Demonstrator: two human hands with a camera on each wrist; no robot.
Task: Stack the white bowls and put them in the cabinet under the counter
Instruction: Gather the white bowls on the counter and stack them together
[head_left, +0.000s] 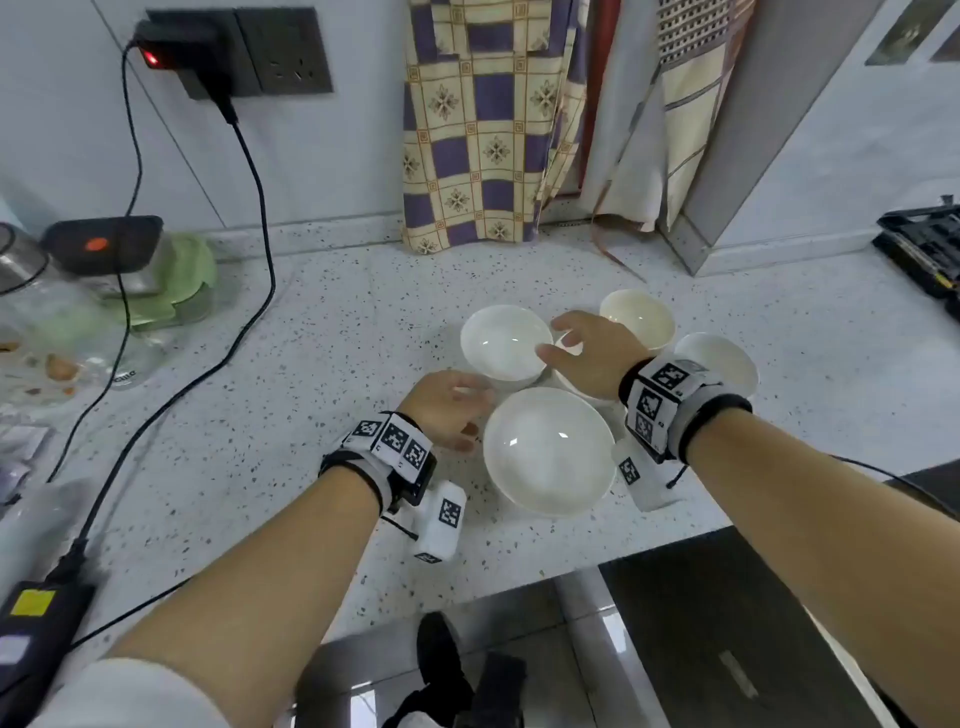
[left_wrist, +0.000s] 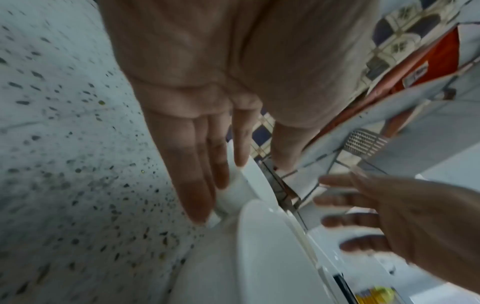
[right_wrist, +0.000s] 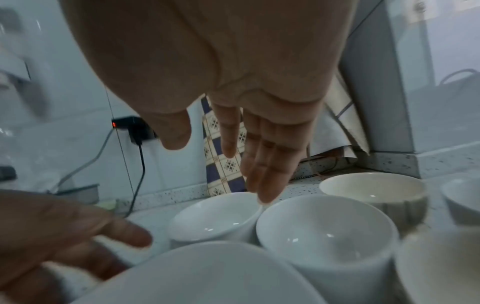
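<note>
Several white bowls stand close together on the speckled counter (head_left: 311, 415). The largest bowl (head_left: 548, 449) is nearest me. Behind it are a back-left bowl (head_left: 506, 340), a middle bowl (right_wrist: 324, 232), a cream bowl (head_left: 638, 317) and a right bowl (head_left: 719, 364). My left hand (head_left: 470, 415) is open at the left of the large bowl, and its straight fingers (left_wrist: 197, 185) touch the outside of the back-left bowl (left_wrist: 233, 193). My right hand (head_left: 566, 343) hovers open above the middle bowl, with its fingers (right_wrist: 262, 174) pointing toward the back-left bowl's rim (right_wrist: 218, 218). Neither hand holds a bowl.
A black cable (head_left: 249, 291) runs from a wall charger (head_left: 187, 52) across the counter's left side. Jars and a green-lidded container (head_left: 171, 280) stand at the far left. A checked cloth (head_left: 483, 130) hangs behind the bowls. A black tool case (head_left: 924, 244) lies far right. The counter's front edge (head_left: 519, 592) is close.
</note>
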